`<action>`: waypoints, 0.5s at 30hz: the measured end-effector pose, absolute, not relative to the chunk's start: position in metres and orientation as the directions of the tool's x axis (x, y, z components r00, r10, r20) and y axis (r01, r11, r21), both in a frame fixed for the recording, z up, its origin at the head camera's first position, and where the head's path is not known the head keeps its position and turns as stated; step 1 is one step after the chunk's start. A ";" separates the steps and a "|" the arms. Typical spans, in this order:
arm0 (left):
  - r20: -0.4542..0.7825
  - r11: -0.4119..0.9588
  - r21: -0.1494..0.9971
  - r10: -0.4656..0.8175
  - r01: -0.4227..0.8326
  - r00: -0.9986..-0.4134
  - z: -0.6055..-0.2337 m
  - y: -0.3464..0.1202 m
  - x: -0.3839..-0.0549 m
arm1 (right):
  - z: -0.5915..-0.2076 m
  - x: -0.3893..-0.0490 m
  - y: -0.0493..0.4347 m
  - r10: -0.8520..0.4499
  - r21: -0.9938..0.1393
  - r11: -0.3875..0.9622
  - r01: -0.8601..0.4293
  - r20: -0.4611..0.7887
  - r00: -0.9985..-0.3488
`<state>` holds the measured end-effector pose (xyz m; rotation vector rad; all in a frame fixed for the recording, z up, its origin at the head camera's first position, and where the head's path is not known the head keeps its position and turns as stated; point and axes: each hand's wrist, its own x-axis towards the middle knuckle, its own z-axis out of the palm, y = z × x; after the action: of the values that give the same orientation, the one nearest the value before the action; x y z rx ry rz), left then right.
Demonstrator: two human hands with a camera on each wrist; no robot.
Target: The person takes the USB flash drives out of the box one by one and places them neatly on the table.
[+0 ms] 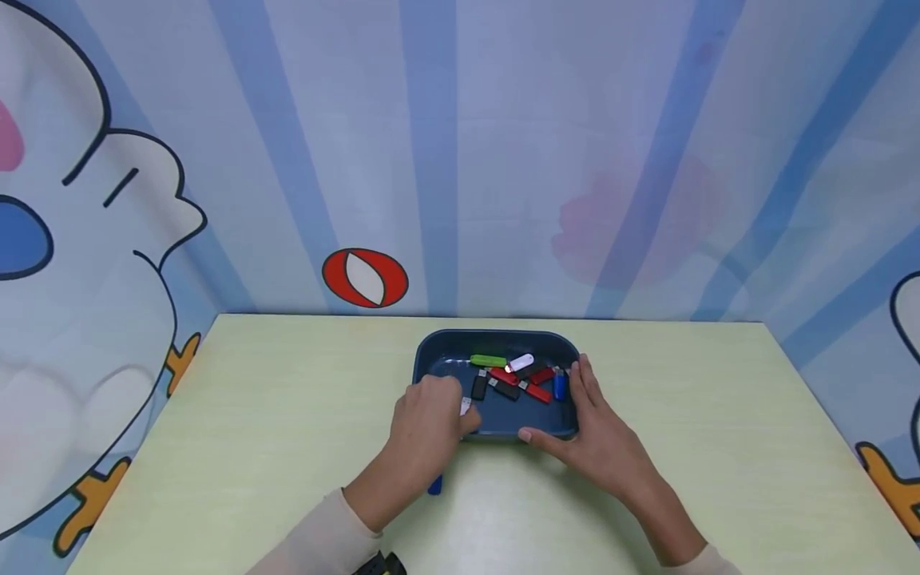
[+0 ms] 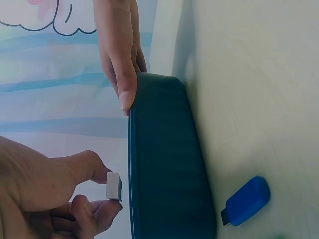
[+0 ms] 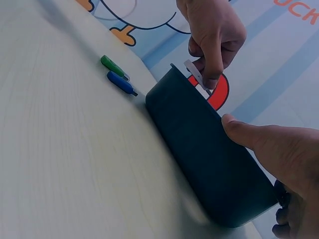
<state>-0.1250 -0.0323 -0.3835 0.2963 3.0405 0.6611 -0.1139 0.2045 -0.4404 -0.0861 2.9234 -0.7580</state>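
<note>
A dark blue tray stands on the table with several USB flash drives inside. My left hand pinches a white USB flash drive between thumb and fingers, at the tray's front left rim. With thumb on the near rim and fingers along the right side, my right hand holds the tray's front right corner. Among the drives in it are a green one, a white one, a blue one, and red and black ones.
A blue flash drive and a green flash drive lie on the table outside the tray, left of it. Behind the table hangs a printed cartoon backdrop.
</note>
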 end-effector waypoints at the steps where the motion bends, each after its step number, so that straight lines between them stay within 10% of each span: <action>1: 0.028 0.892 0.414 0.187 0.182 -0.982 -0.384 -0.033 -0.124 | -0.440 -0.114 0.204 -0.084 -0.486 0.874 -0.024 -0.103 -0.991; 15: 0.001 0.913 0.383 0.154 0.143 -0.988 -0.387 -0.033 -0.106 | -0.441 -0.113 0.205 -0.083 -0.490 0.871 -0.023 -0.101 -0.991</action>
<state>-0.1060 -0.0325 -0.3871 0.2367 3.0435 0.6052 -0.1127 0.2051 -0.4412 -0.0828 2.9232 -0.7634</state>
